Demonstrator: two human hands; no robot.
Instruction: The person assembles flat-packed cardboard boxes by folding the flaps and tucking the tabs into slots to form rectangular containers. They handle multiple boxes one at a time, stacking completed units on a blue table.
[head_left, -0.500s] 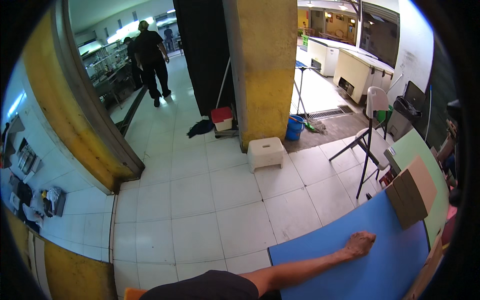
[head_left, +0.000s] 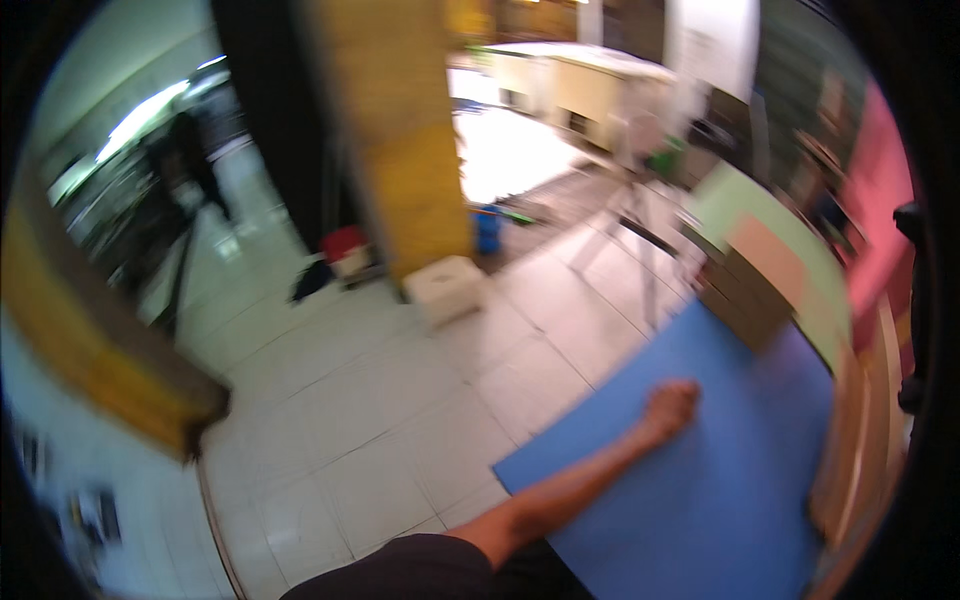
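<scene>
My left hand [head_left: 672, 408] is closed in a fist on the blue tabletop [head_left: 730, 480], and nothing shows in it. My bare forearm runs out from a dark short sleeve [head_left: 410, 570] at the lower edge. Beyond the fist, a brown cardboard box [head_left: 740, 310] stands at the far side of the blue surface, beside a pale green panel [head_left: 735, 205]. My right hand is out of view. Motion blur softens the whole picture.
A cream step stool [head_left: 445, 290] stands on the tiled floor by a yellow pillar [head_left: 405, 150]. Near it are a red-and-white bin [head_left: 346, 252] and a blue bucket [head_left: 487, 230]. Chest freezers [head_left: 590, 100] stand farther back. A person in dark clothes [head_left: 190, 160] is in the kitchen passage.
My view has swung right and tilted, so the pillar and stool sit farther left and more of the table shows. My left hand stays a fist on the blue tabletop.
</scene>
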